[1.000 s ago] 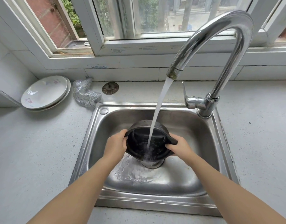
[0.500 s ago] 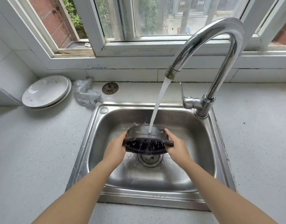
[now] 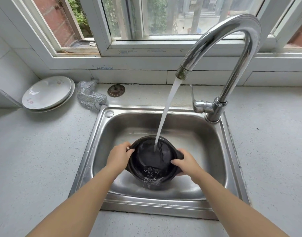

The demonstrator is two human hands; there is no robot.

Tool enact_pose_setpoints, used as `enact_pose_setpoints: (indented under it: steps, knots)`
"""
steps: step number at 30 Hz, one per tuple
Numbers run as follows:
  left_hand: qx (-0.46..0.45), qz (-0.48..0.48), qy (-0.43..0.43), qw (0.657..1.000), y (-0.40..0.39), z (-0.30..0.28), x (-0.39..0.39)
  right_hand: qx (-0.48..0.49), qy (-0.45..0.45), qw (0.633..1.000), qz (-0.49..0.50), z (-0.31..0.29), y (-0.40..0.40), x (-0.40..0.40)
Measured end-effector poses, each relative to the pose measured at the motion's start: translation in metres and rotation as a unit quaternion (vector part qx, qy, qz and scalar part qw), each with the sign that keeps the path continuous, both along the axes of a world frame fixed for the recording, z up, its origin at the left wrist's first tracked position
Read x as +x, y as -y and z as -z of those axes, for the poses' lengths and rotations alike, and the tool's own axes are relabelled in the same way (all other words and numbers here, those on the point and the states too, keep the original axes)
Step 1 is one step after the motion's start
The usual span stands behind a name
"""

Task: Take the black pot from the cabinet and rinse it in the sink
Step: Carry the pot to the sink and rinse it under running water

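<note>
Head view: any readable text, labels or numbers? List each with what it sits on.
Nothing reads cleanly.
Window frame: small printed lines, too small to read.
Wall tile under the sill: blue handwritten scrawl, illegible.
Plates: reddish marks, decoration rather than text.
Black pot, faucet, sink: no markings visible.

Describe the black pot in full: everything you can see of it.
The black pot is round and dark, matte like clay or cast iron, with a small side handle at each side. It is held over the sink, mouth up and tipped toward the person. The left hand and right hand grip the handles. Tap water streams inside and pools at the near edge.
</note>
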State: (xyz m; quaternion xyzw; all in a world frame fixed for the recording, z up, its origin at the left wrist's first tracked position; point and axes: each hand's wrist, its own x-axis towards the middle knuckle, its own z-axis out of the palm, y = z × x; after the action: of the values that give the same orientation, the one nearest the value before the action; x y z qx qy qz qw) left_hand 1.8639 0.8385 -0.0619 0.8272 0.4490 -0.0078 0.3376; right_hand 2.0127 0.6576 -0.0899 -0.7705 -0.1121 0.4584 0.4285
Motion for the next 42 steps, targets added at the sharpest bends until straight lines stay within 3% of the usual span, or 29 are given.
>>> enact_pose_setpoints:
  steps: [18,36,42]
  knots:
    - [-0.036,-0.021,-0.035,0.999,-0.004,0.029,0.017,-0.084,0.018,0.996,0.01,0.015,-0.005,0.012]
    - [-0.074,-0.082,0.005,0.994,-0.006,0.06,0.02,-0.112,0.095,0.989,0.005,0.022,-0.009,0.018]
    - [-0.074,-0.051,0.004,0.996,0.002,0.058,0.011,-0.174,0.213,0.957,-0.09,0.009,-0.009,0.017]
